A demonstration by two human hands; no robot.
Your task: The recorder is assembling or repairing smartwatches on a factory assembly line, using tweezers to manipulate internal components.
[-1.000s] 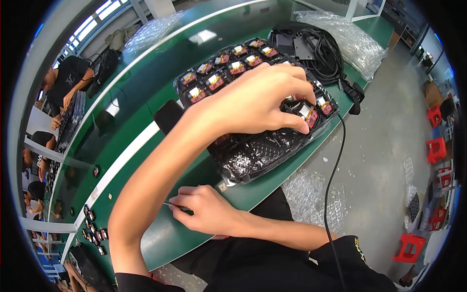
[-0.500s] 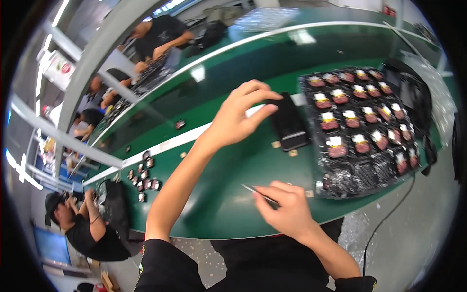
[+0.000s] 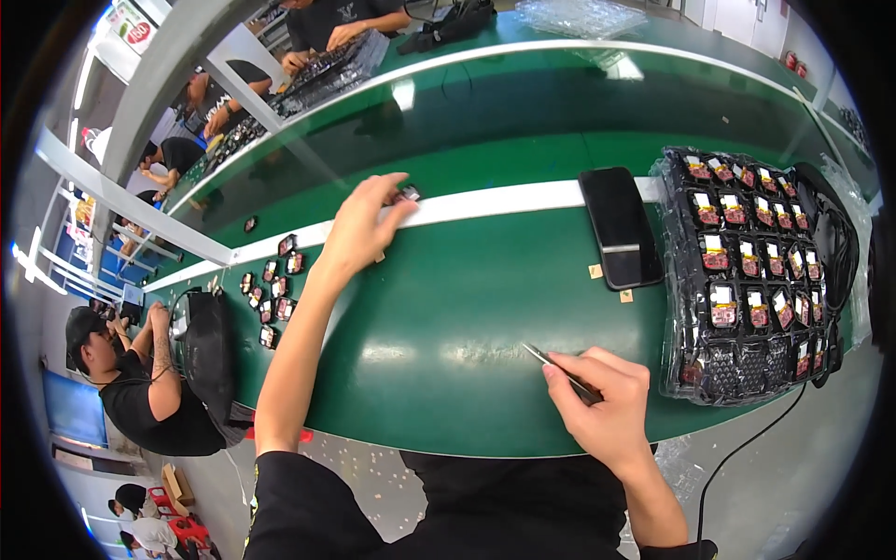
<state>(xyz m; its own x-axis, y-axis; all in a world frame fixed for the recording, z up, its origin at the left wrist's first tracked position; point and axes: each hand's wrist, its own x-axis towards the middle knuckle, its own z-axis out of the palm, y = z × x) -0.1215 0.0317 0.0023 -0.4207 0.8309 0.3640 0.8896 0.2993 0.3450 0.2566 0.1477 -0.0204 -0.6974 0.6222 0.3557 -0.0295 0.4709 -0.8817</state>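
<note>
My left hand [image 3: 366, 224] reaches over the white strip along the green table. Its thumb and forefinger are apart, on either side of a small black module [image 3: 410, 193]; whether they touch it is hard to make out. In my right hand [image 3: 602, 401], closed near the front edge, is a pair of slim metal tweezers [image 3: 565, 371], tip pointing up and left. A black phone [image 3: 616, 219] lies right of centre. Farther right, a black plastic tray [image 3: 686, 359] holds rows of small red-and-black modules with white tops, several nearest pockets having none.
Several loose modules [image 3: 271, 289] are scattered at the left. A black bag [image 3: 207, 350] sits near a seated co-worker [image 3: 154, 383]. Grey frame posts [image 3: 140, 219] rise at the left. Beyond the clear divider [image 3: 523, 112], other people work. A black cable [image 3: 747, 434] hangs at the right.
My left hand has moved left, from beside the phone to the small module. My right hand still holds the tweezers. The whole view has shifted, with the phone and tray now farther right.
</note>
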